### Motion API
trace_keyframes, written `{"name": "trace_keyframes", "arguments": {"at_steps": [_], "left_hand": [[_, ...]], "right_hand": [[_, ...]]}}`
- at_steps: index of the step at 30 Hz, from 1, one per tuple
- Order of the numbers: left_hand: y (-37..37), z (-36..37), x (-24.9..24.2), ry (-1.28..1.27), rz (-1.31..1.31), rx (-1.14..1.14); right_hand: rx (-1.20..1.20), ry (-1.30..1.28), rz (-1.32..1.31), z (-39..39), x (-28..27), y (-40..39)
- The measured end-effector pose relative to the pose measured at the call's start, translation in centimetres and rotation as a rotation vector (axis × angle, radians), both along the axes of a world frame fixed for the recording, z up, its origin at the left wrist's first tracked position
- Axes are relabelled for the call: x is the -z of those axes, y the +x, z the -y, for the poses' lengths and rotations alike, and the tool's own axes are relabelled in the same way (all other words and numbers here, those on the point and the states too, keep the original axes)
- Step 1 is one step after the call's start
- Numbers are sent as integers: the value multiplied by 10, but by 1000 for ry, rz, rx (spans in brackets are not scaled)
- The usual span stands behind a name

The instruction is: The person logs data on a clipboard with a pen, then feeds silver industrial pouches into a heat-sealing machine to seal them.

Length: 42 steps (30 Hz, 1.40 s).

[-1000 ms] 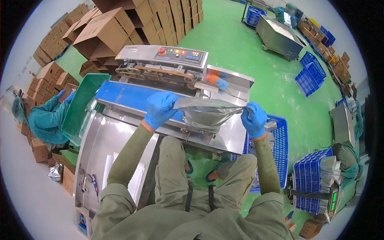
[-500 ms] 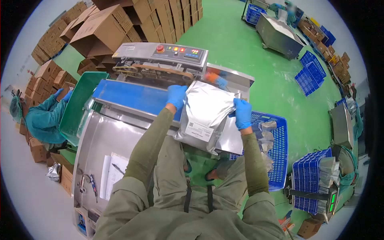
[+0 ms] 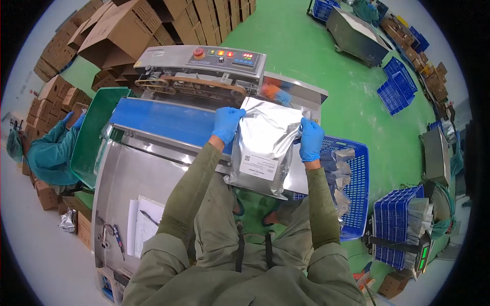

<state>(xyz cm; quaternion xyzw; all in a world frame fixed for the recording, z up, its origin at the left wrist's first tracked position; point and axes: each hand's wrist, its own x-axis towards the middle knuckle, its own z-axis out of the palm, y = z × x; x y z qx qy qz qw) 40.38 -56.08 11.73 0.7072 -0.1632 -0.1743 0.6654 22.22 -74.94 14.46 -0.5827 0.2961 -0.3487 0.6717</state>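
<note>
A silver foil bag point(image 3: 268, 127) with a white printed label hangs between my two gloved hands, its top edge stretched toward the sealing machine. My left hand point(image 3: 227, 124), in a blue glove, pinches the bag's upper left corner. At the upper right corner my right hand point(image 3: 311, 140) grips the foil. Just beyond the bag stands the band sealing machine point(image 3: 201, 76), with a red knob and lit displays on its panel. Its blue conveyor belt point(image 3: 163, 121) runs to the left of my left hand.
Right of my legs, a blue crate point(image 3: 354, 191) holds several foil bags. A notebook with a pen point(image 3: 148, 218) lies on the steel table point(image 3: 120, 178). Left is a green tub point(image 3: 87, 135), beside a person in teal clothing point(image 3: 53, 153). Cardboard boxes point(image 3: 120, 38) are stacked behind the machine.
The top edge of the bag is now pulled straighter and flatter between my hands. My right hand has risen slightly. The view has shifted a little.
</note>
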Motion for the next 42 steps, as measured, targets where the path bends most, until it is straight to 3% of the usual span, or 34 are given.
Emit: {"name": "trace_keyframes", "arguments": {"at_steps": [5,15,18,19,20,21,22,23,24,25,26,27,28,29,30,31,32,33,35,36,37,38,39,40,42], "left_hand": [[27,8,30,-20,28,-79],[81,-7,44,11,41,-98],[102,-23,42,167,106,-81],[115,-37,44,268,190,1],[129,-50,47,360,282,80],[149,-66,58,300,293,93],[169,-81,70,241,302,108],[204,-91,70,282,-124,54],[160,-105,47,90,12,86],[132,-100,8,125,-122,-31],[119,-126,-5,537,583,211],[105,-154,-18,854,1393,109],[99,-197,-9,883,1272,-4],[92,-240,1,904,1150,-116],[39,-240,-12,667,709,-315],[-31,-213,-26,506,513,-477],[-45,-257,-7,652,407,-522],[-64,-285,12,627,308,-524],[-109,-305,49,522,82,-548],[-133,-304,57,432,-23,-605],[-155,-308,68,462,4,-460],[-171,-299,60,508,42,-356],[-188,-248,7,718,0,-299],[-184,-279,45,594,-36,-373],[-185,-259,34,460,-26,-465]], "right_hand": [[-22,80,4,-6,6,12],[-41,57,17,-18,31,57],[-71,-35,31,-18,58,83],[-18,-574,69,-16,67,93],[-142,-655,-102,-21,51,96],[-96,-1015,-234,-16,73,112],[11,-1139,-93,-20,92,129],[-95,-1077,-181,-25,60,112],[-91,-1051,-139,-25,77,111],[-117,-740,-246,-23,43,58],[-147,-428,-304,-28,2,3],[-40,-294,-311,-19,15,-45],[59,-166,-301,-9,37,-97],[187,11,-20,6,78,-162],[278,-71,-464,25,95,-225],[299,-110,-911,43,112,-289],[141,-456,-1106,42,161,-351],[134,-150,-1284,36,238,-388],[-83,-38,-1306,19,293,-400],[141,-146,-1109,7,320,-397],[76,-195,-1115,10,340,-404],[-9,-226,-1142,20,338,-413],[-69,-263,-1156,29,337,-417],[-117,-298,-1159,44,348,-418],[-129,-396,-1164,82,366,-414]]}}
